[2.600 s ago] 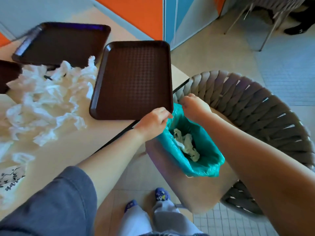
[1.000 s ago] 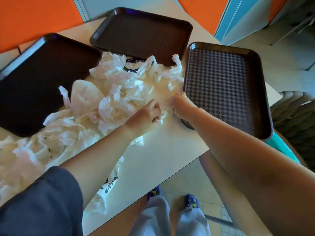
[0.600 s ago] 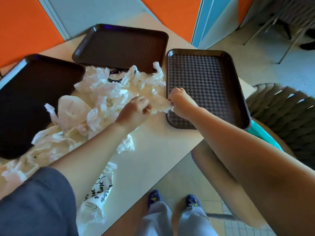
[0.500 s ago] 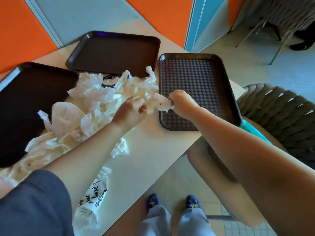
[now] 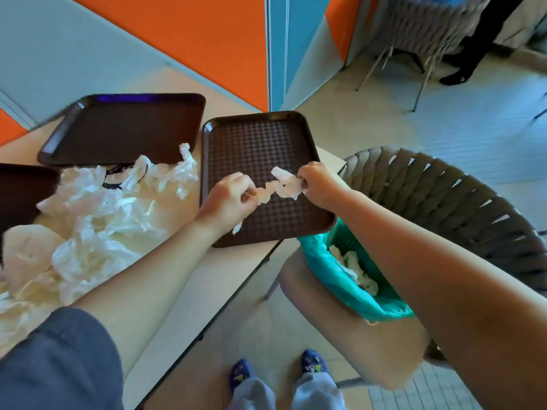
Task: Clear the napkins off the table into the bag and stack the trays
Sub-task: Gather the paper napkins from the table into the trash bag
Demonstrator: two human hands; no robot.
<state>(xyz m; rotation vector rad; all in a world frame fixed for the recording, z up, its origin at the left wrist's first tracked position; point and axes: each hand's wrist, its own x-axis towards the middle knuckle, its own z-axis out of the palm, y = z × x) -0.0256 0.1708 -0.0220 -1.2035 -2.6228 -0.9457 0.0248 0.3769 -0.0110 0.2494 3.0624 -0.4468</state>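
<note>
My left hand [image 5: 229, 196] and my right hand [image 5: 318, 183] both grip one crumpled white napkin [image 5: 279, 186], stretched between them above the nearest brown tray [image 5: 260, 143]. A pile of crumpled white napkins [image 5: 97, 214] covers the table to the left. A second brown tray [image 5: 118, 128] lies behind the pile, and a third tray [image 5: 20, 187] shows at the left edge. The teal bag [image 5: 340, 279] stands open on a chair seat at the right, with napkins inside.
The beige table [image 5: 183, 285] ends at a dark edge just right of the near tray. A grey woven chair [image 5: 444, 202] holds the bag. Orange and blue wall panels [image 5: 207, 39] rise behind. Another chair and a person's legs [image 5: 473, 39] are far right.
Both hands pulled one napkin out of the pile and carried it right, over the near tray, toward the bag. My view swung right, bringing the bag back in sight.
</note>
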